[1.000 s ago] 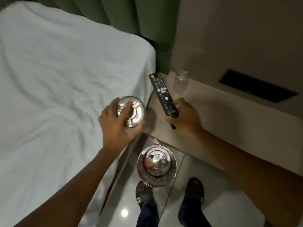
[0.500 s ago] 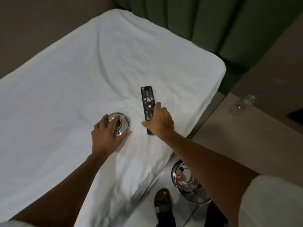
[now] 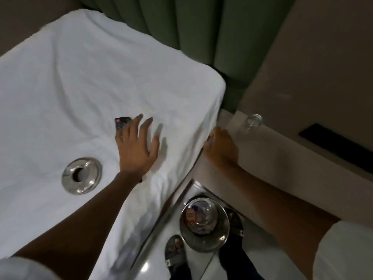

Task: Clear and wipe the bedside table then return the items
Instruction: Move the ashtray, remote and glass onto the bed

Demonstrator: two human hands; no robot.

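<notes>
The black remote (image 3: 121, 122) lies on the white bed (image 3: 80, 83), mostly hidden under my left hand (image 3: 138, 147). That hand hovers flat with its fingers spread and grips nothing. A round steel ashtray (image 3: 81, 175) rests on the sheet to its left, apart from the hand. My right hand (image 3: 221, 147) is at the near left edge of the beige bedside table (image 3: 266, 162), by the bed's side, with loosely curled fingers and nothing in it. A clear glass (image 3: 254, 121) stands at the table's far corner.
A steel waste bin (image 3: 204, 226) with litter inside stands on the glossy floor between bed and table, beside my sandalled feet (image 3: 174, 253). Green curtains (image 3: 181, 25) hang behind the bed. A dark slot (image 3: 335, 141) sits in the wall panel above the table.
My right hand let go of the remote on the bed and moved right to the table's edge. My left hand released the ashtray and shifted over the remote.
</notes>
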